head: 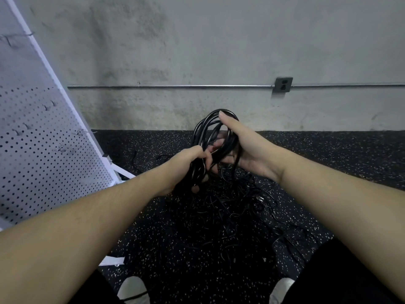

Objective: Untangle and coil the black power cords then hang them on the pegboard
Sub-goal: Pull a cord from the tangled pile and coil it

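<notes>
A coil of black power cord (207,125) is held up in front of me over the floor. My right hand (247,150) grips its upper loops, thumb lying along the top. My left hand (188,164) grips the lower part of the same bundle, fingers curled round the strands. Below the hands a tangled heap of black cords (236,207) lies on the dark speckled floor, one plug (260,199) showing at its right side. The white pegboard (43,139) leans at the left with several small hooks on it.
A grey concrete wall rises behind, with a metal conduit (175,86) and an outlet box (283,84) along it. The pegboard's white frame foot (122,171) reaches onto the floor near the cords. My shoes (131,289) show at the bottom edge.
</notes>
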A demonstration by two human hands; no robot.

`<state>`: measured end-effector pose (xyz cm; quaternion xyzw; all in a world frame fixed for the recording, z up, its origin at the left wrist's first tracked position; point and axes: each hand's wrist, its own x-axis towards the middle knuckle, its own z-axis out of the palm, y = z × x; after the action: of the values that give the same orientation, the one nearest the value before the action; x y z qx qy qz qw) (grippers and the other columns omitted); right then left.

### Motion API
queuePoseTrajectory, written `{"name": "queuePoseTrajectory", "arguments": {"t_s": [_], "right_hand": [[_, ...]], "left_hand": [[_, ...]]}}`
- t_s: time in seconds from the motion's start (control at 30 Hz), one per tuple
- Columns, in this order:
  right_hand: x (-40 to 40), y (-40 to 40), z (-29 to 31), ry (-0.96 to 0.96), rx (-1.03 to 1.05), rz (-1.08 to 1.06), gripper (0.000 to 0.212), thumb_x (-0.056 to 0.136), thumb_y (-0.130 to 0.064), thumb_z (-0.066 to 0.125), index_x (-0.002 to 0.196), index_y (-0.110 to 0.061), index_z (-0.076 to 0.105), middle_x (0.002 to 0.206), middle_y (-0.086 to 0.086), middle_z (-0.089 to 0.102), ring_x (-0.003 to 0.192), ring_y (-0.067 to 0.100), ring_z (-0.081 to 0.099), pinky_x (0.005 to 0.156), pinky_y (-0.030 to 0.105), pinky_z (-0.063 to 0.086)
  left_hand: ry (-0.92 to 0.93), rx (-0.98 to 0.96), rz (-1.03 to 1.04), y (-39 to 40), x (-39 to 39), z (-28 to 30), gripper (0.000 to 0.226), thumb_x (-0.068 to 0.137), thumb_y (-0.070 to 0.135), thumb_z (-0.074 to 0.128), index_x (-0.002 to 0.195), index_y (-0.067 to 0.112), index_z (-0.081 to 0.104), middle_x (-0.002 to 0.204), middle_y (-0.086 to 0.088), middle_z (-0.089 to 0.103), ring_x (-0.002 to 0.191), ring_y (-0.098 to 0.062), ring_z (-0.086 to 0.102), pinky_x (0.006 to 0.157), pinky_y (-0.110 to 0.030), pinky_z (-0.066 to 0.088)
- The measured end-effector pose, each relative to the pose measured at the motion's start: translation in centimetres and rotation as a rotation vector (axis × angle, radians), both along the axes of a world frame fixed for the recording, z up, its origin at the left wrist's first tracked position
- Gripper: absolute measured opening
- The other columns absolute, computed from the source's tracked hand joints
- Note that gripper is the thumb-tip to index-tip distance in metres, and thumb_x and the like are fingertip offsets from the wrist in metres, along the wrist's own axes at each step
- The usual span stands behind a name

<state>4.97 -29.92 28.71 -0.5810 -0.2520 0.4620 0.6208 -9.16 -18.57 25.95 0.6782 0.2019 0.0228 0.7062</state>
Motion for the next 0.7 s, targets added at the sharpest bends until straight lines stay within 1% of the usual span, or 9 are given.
{"name": "queuePoseTrajectory", "arguments": {"t_s": [0.07, 0.17, 0.23, 0.3, 0.4, 0.43, 0.5, 0.57, 0.7], "right_hand": [[-0.4, 0.6, 0.2, -0.006, 0.036, -0.081, 0.047, 0.095, -0.056, 0.06, 0.077, -0.016, 0.076, 0.066, 0.0, 0.067, 0.07, 0.016, 0.067, 0.065, 0.026, 0.059], [-0.7, 1.5, 0.1, 0.009, 0.018, -0.245, 0.045, 0.094, -0.056, 0.064, 0.091, -0.011, 0.068, 0.057, 0.0, 0.059, 0.062, 0.019, 0.066, 0.062, 0.027, 0.056], [-1.0, 1.9, 0.3, 0.044, 0.057, -0.322, 0.04, 0.096, -0.049, 0.066, 0.085, -0.01, 0.066, 0.05, 0.001, 0.051, 0.054, 0.021, 0.057, 0.065, 0.032, 0.053], [-1.2, 2.1, 0.9, 0.115, 0.124, -0.368, 0.033, 0.096, -0.042, 0.067, 0.092, -0.009, 0.063, 0.046, 0.0, 0.04, 0.045, 0.018, 0.046, 0.058, 0.033, 0.049], [-1.1, 2.2, 1.4, 0.214, 0.175, -0.391, 0.026, 0.096, -0.037, 0.069, 0.099, -0.012, 0.062, 0.047, -0.003, 0.03, 0.039, 0.013, 0.033, 0.047, 0.027, 0.041], [-1.1, 2.1, 1.5, 0.236, 0.175, -0.39, 0.024, 0.096, -0.037, 0.069, 0.096, -0.014, 0.061, 0.048, -0.003, 0.029, 0.038, 0.012, 0.031, 0.044, 0.025, 0.04], [-0.9, 1.9, 1.7, 0.271, 0.188, -0.38, 0.024, 0.095, -0.036, 0.069, 0.089, -0.016, 0.057, 0.048, -0.004, 0.028, 0.035, 0.01, 0.029, 0.039, 0.022, 0.036], [-0.7, 1.8, 1.7, 0.282, 0.212, -0.367, 0.026, 0.096, -0.035, 0.068, 0.085, -0.018, 0.053, 0.049, -0.005, 0.029, 0.035, 0.009, 0.028, 0.036, 0.021, 0.034], [-0.2, 1.5, 1.6, 0.246, 0.225, -0.315, 0.032, 0.097, -0.041, 0.065, 0.079, -0.019, 0.05, 0.047, -0.005, 0.031, 0.038, 0.01, 0.033, 0.039, 0.022, 0.039]], "left_hand": [[-0.006, -0.014, 0.01, 0.1, 0.1, 0.1, 0.027, 0.091, 0.026, 0.041, 0.071, 0.015, 0.055, 0.092, -0.012, 0.06, 0.059, -0.018, 0.05, 0.049, -0.024, 0.038], [0.034, 0.008, 0.019, 0.0, 0.1, 0.8, 0.018, 0.074, 0.031, 0.052, 0.065, 0.017, 0.059, 0.075, -0.01, 0.06, 0.063, -0.019, 0.057, 0.055, -0.028, 0.046], [0.033, 0.004, 0.018, 0.2, 0.2, 0.9, 0.012, 0.073, 0.028, 0.058, 0.067, 0.017, 0.061, 0.077, -0.005, 0.065, 0.069, -0.017, 0.061, 0.074, -0.036, 0.055], [-0.001, -0.032, 0.0, 0.2, 0.4, 0.9, 0.009, 0.086, 0.023, 0.065, 0.08, 0.017, 0.061, 0.085, -0.005, 0.066, 0.075, -0.018, 0.061, 0.088, -0.043, 0.053], [-0.05, -0.101, -0.041, -0.5, 0.5, 0.9, 0.023, 0.086, 0.015, 0.07, 0.074, 0.02, 0.051, 0.078, -0.009, 0.054, 0.068, -0.019, 0.056, 0.067, -0.029, 0.051], [-0.06, -0.143, -0.052, -0.6, 0.5, 0.8, 0.024, 0.081, 0.014, 0.072, 0.073, 0.02, 0.05, 0.082, -0.013, 0.053, 0.075, -0.022, 0.058, 0.071, -0.03, 0.049], [-0.081, -0.299, -0.064, -1.0, 0.5, 1.0, 0.015, 0.074, 0.012, 0.071, 0.073, 0.019, 0.057, 0.097, -0.016, 0.06, 0.105, -0.038, 0.064, 0.099, -0.037, 0.047], [-0.088, -0.381, -0.074, -1.2, 0.5, 1.3, 0.008, 0.075, 0.011, 0.064, 0.073, 0.018, 0.067, 0.105, -0.013, 0.069, 0.123, -0.04, 0.063, 0.115, -0.039, 0.041], [-0.116, -0.367, -0.132, -2.2, 0.5, 2.2, 0.022, 0.076, 0.003, 0.058, 0.097, 0.005, 0.066, 0.093, -0.012, 0.071, 0.09, -0.036, 0.073, 0.1, -0.05, 0.054]]}}
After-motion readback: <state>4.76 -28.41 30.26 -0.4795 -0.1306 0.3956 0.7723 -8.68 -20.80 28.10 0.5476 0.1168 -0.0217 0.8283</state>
